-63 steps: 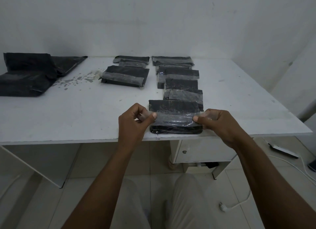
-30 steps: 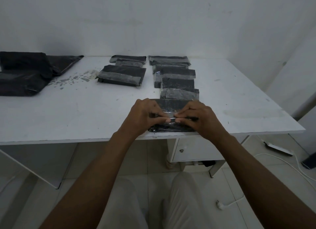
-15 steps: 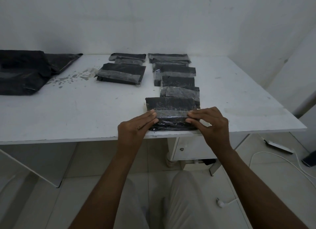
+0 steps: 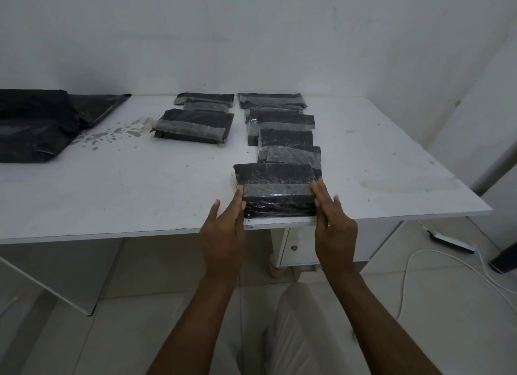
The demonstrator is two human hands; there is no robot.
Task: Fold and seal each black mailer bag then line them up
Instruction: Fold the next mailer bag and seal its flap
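A folded black mailer bag (image 4: pixel 275 188) with a grey tape band across it lies at the near edge of the white table (image 4: pixel 112 190). My left hand (image 4: pixel 225 226) rests flat against its left side, and my right hand (image 4: pixel 333 220) rests flat against its right side; the bag sits clasped between them. Behind it several sealed bags (image 4: pixel 285 134) form a column running to the back of the table. Two more sealed bags (image 4: pixel 195 124) lie in a second column to the left.
A pile of unfolded black mailer bags (image 4: pixel 36 123) lies at the table's far left, beside chipped paint marks (image 4: pixel 112 134). A small white cabinet (image 4: pixel 296 246) stands under the table. A power strip (image 4: pixel 450 241) and white cable (image 4: pixel 414 268) lie on the floor at right.
My hands pulled a tape strip over the bag, pressed it down at the middle, then slid apart to the bag's two sides.
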